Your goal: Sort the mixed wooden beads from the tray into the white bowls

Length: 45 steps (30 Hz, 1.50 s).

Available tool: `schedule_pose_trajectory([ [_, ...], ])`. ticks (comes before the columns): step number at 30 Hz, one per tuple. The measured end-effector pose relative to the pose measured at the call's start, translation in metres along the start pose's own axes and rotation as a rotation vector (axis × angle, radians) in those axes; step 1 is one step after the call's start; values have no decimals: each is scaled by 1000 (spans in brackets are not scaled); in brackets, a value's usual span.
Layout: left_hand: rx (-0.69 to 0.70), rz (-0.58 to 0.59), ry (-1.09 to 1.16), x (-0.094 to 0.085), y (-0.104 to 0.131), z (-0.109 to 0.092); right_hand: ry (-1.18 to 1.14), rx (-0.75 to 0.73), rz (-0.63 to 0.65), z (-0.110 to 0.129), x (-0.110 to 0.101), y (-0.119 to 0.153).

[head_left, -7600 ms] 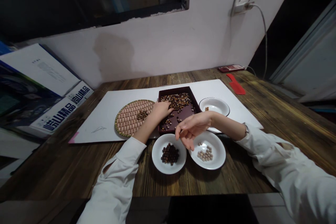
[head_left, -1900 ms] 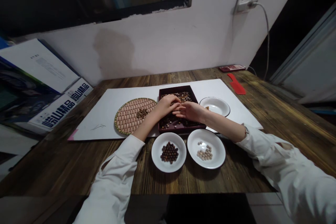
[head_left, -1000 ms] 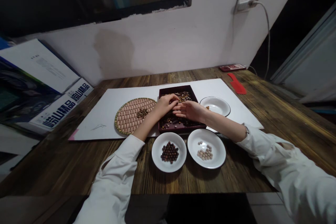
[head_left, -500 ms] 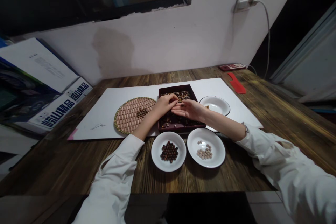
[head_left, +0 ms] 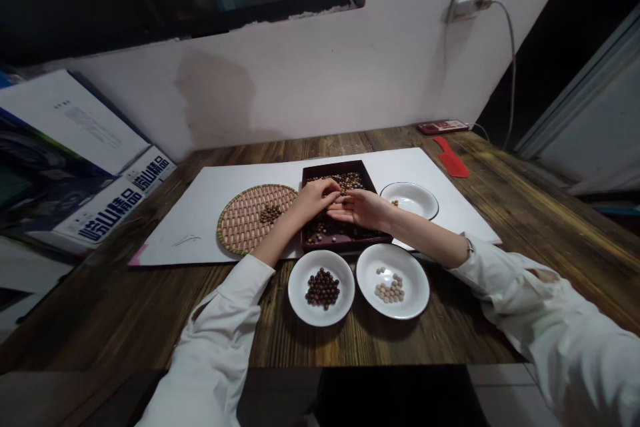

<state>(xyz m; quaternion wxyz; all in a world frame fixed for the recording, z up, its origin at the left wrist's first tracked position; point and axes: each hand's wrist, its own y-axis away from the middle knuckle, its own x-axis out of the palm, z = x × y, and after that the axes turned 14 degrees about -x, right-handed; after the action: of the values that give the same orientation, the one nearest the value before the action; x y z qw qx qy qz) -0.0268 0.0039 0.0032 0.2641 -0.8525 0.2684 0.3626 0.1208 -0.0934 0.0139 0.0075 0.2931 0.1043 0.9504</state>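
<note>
Over the maroon tray (head_left: 345, 245), my open right grip (head_left: 363, 208) and curled left grip (head_left: 315, 197), its hold unclear, hide the middle; a woven mat (head_left: 243, 217) lies left.

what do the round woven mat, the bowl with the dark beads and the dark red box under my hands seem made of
Woven mat: probably bamboo or rattan, matte, judging by its interlaced strips, though plastic is possible.
Bowl: glossy white, perhaps enamelled metal or ceramic, judging by its soft sheen.
Dark red box: smooth, straight, even-coloured walls suggest card, plastic or painted wood; I can't tell which.
</note>
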Motion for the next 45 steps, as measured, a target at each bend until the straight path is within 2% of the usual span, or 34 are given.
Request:
schedule_pose_trajectory([
  [21,72,6,-17,1,-2,2,-46,-25,-127,2,1,-1],
  [45,55,-11,4,2,0,3,-50,-15,-158,3,2,-1],
])
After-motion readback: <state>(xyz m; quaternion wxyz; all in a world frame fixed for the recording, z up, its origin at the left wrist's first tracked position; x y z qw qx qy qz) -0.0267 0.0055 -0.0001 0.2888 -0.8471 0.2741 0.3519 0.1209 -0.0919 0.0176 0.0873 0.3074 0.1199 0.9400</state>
